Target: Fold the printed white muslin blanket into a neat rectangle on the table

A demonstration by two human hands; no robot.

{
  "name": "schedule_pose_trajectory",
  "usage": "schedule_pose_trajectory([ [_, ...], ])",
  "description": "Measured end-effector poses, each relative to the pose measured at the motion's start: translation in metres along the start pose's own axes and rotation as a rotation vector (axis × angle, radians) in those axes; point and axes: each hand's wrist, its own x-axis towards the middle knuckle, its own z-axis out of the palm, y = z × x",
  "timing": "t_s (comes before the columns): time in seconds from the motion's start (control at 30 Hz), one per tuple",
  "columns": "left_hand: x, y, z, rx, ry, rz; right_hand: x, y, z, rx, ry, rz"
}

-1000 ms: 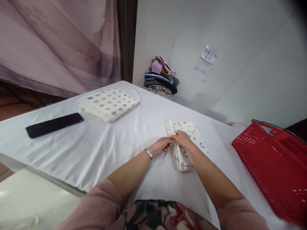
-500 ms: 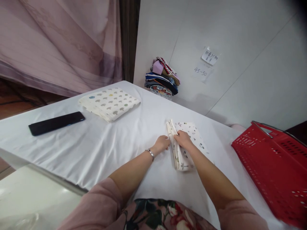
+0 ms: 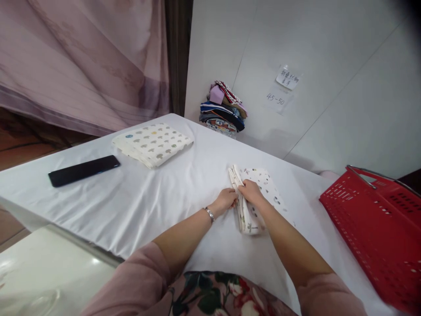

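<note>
A folded white cloth with small grey and green prints (image 3: 266,181) lies on the white-covered table in front of me, its layered edge facing left. My right hand (image 3: 250,192) grips the layers near that edge from above, thumb on the left side. Closed at the same edge from the left is my left hand (image 3: 225,200), its fingers curled against the layers; the fingertips are partly hidden. A silver bracelet (image 3: 209,213) circles the left wrist. Farther left lies another folded cloth, cream with mushroom prints (image 3: 154,142), apart from both hands.
A black phone (image 3: 84,170) rests on the left of the table. To the right stands a red plastic basket (image 3: 371,228) with a metal handle. Beyond the far edge is a stack of folded fabrics (image 3: 222,109) by the wall. Handwritten papers (image 3: 279,90) hang there.
My left hand drew slightly away from the cloth's edge half a second ago and is back against it now. My right hand has kept its hold. The view has shifted a little.
</note>
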Motion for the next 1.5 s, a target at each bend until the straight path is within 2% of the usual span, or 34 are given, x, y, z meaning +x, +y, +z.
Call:
schedule_pose_trajectory([
  [0.13, -0.003, -0.006, 0.006, 0.061, 0.006, 0.103, 0.004, -0.001, 0.000, -0.011, -0.030, 0.011],
  [0.33, -0.008, -0.004, 0.007, 0.036, -0.081, 0.079, 0.007, -0.003, -0.007, -0.019, -0.107, 0.026],
  [0.53, -0.008, -0.009, 0.007, 0.142, -0.107, 0.155, 0.011, -0.005, -0.011, -0.017, -0.206, 0.068],
  [0.67, -0.010, -0.004, 0.002, 0.221, -0.168, 0.151, 0.016, -0.005, -0.010, -0.063, -0.171, 0.026],
  [0.73, -0.008, -0.002, -0.003, 0.306, -0.104, 0.136, 0.016, -0.003, -0.008, -0.067, -0.142, 0.011],
  [0.87, 0.002, 0.000, -0.013, 0.469, 0.097, 0.086, 0.013, 0.002, -0.007, -0.044, -0.093, 0.019],
  [1.0, 0.014, 0.003, -0.012, 0.554, 0.117, 0.044, 0.010, 0.003, -0.007, -0.013, -0.075, 0.026],
  [1.27, 0.034, 0.012, 0.007, 0.593, 0.176, 0.013, 0.004, 0.005, -0.008, 0.052, -0.034, 0.018],
  [1.5, 0.046, 0.018, 0.008, 0.614, 0.198, -0.075, 0.003, 0.009, -0.007, 0.089, -0.019, 0.022],
])
